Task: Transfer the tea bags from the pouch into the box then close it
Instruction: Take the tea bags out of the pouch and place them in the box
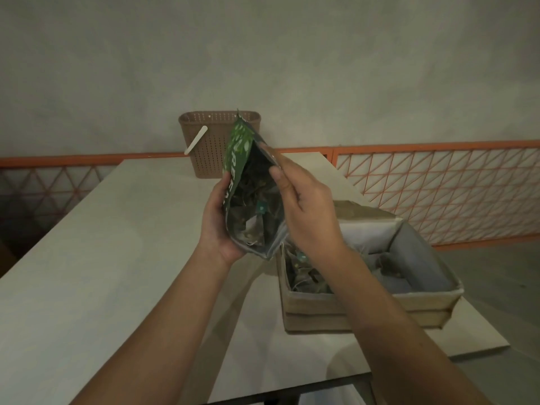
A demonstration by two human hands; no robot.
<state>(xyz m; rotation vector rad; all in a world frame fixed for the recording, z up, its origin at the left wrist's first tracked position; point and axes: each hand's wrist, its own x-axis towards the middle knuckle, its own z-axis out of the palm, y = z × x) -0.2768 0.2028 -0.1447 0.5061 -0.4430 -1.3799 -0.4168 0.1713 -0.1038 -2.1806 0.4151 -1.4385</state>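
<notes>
Both hands [217, 223] [306, 206] hold the open pouch [242, 159] beside the box [368, 305].

Pale table [117, 258]: open box [371, 308], brown basket [210, 147] on it.

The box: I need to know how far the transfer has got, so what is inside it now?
Tea bags lie piled in the near-left part of the box; the right hand and forearm cover part of them.

Both forearms are bare up to the frame's lower edge, with no sleeves showing; the left hand [217, 226] and right hand [306, 211] wear no gloves, rings or watch.
</notes>
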